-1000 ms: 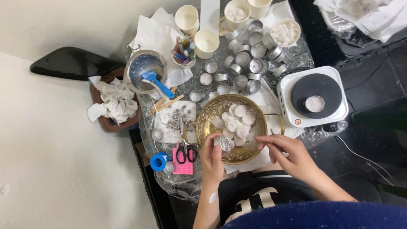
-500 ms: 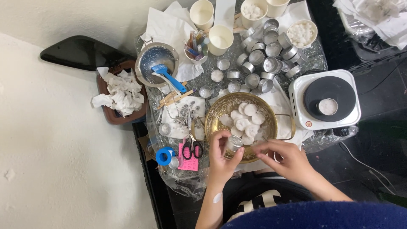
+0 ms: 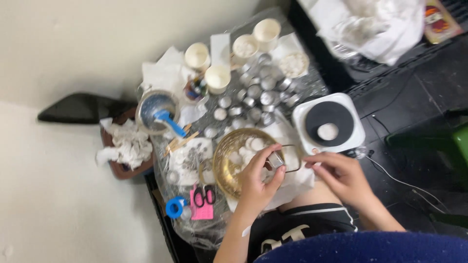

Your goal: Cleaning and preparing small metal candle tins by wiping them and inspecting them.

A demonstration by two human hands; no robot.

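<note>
A person seated at a cluttered small table holds a small metal cup (image 3: 276, 159) pinched between the fingers and thumb of the left hand (image 3: 258, 182), just over the right edge of a round brass bowl (image 3: 225, 160) that holds several white wax discs (image 3: 256, 143). The right hand (image 3: 341, 176) hovers just to the right of the cup with its fingers curled loosely; whether it holds anything cannot be told.

Four pale paper cups (image 3: 218, 78) stand at the far side of the table, with one shallow dish of white pieces (image 3: 294, 63) beside them. Between the cups and the bowl sits a cluster of more than a dozen empty metal cups (image 3: 257, 93); blur prevents an exact count. One white single-burner hot plate (image 3: 329, 122) with a black round top sits to the right, a small pale disc at its centre. One steel pot (image 3: 153, 108) with a blue-handled tool stands to the left, beside one brown tray of crumpled white tissue (image 3: 124, 146). Near the table's front edge lie one pair of dark-handled scissors (image 3: 204, 195) on a pink square note (image 3: 201, 210) and one blue roll of tape (image 3: 174, 207).
</note>
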